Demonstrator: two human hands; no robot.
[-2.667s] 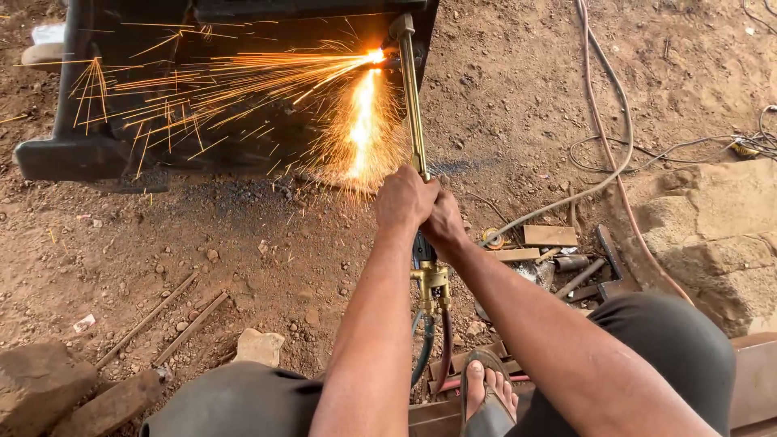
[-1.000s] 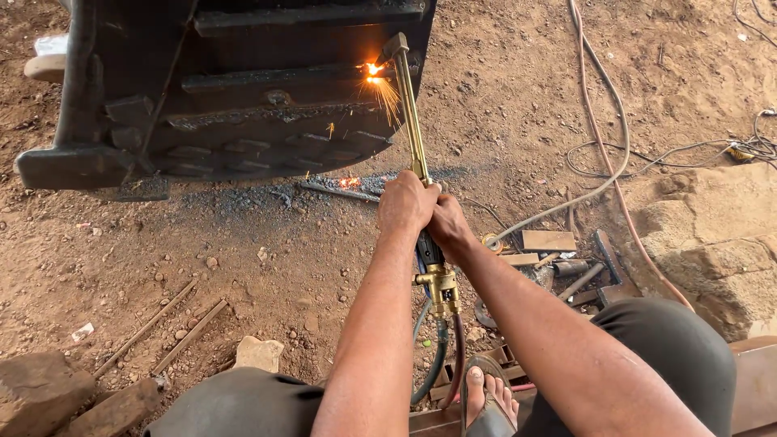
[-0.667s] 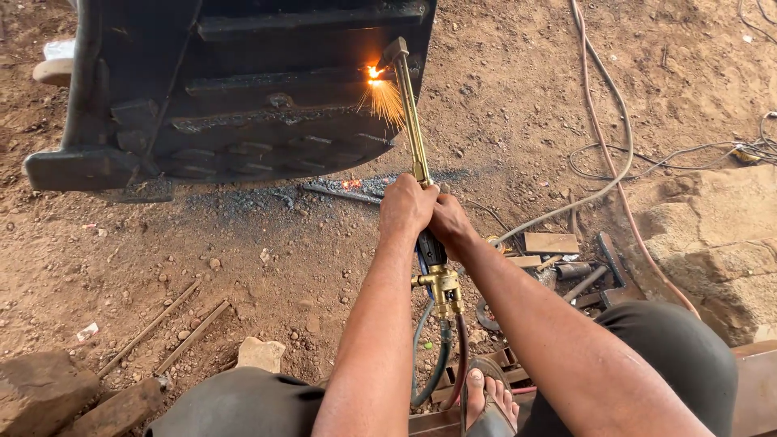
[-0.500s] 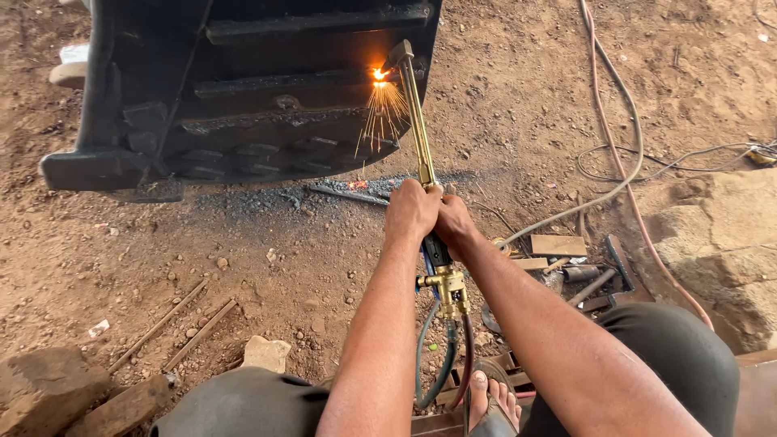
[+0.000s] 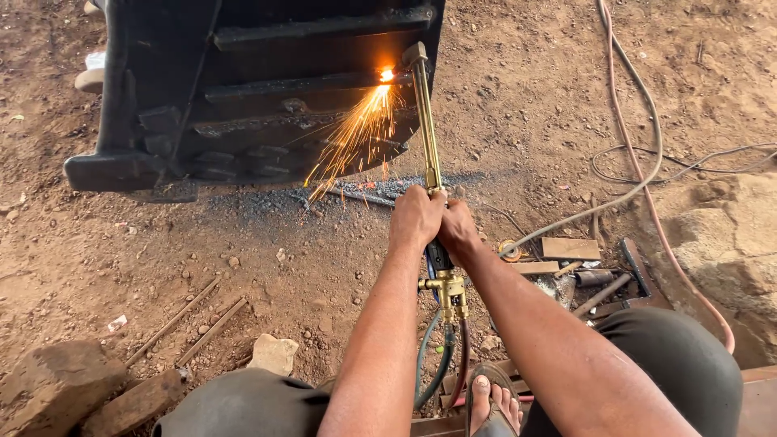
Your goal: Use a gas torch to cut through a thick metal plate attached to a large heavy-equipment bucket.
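Both of my hands grip one brass cutting torch (image 5: 426, 129) at mid-frame. My left hand (image 5: 414, 217) wraps its tube from the left, and my right hand (image 5: 457, 228) closes on it from the right, the two touching. The torch runs up and away to its tip, where a bright flame (image 5: 387, 75) meets a big dark steel excavator bucket (image 5: 243, 89). Orange sparks (image 5: 348, 146) spray down and to the left from that spot. The brass valve block (image 5: 449, 290) and two hoses hang below my hands.
Dirt ground all around. Hoses and cables (image 5: 639, 162) curve along the right. Scrap metal bits (image 5: 583, 263) lie right of my hands, a large rock (image 5: 728, 235) farther right. Thin rods (image 5: 190, 320) and stones (image 5: 61, 384) sit lower left. My sandalled foot (image 5: 490, 400) is below.
The heavy spark shower from 2.7 s ago died to a small glow, then grew again into a spray down-left. The view shifted slightly; my hands kept their grip on the torch.
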